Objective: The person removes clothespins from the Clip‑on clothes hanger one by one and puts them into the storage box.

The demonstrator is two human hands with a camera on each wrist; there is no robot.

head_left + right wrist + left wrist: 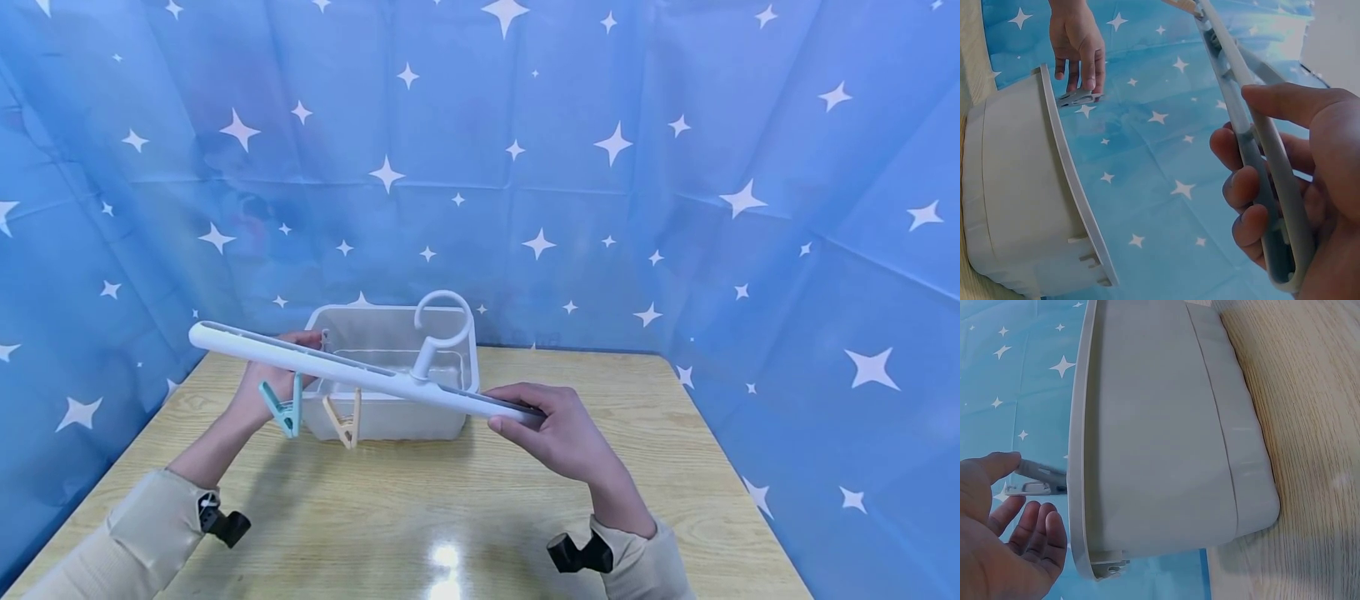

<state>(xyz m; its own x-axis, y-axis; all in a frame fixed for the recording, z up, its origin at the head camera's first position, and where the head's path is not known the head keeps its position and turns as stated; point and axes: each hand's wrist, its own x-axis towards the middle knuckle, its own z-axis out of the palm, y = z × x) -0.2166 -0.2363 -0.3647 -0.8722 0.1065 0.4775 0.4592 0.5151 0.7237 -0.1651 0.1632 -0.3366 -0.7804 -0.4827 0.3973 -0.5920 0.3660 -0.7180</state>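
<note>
A white hanger bar [300,358] with an open hook [468,321] slants across the head view. My right hand [558,429] grips its lower right end, fingers and thumb wrapped round it in the right wrist view. From the left part of the bar hang a teal clothespin [288,410] and a beige clothespin [347,421]. Partly behind the bar, my left hand [273,387] pinches a grey clothespin [1041,478] between thumb and finger, right at the rim of a white plastic bin [397,417].
The bin stands toward the back of a wooden table [390,508], near a blue star-patterned curtain [480,208]. Side curtains flank the table left and right. Each wrist carries a small black camera [581,554].
</note>
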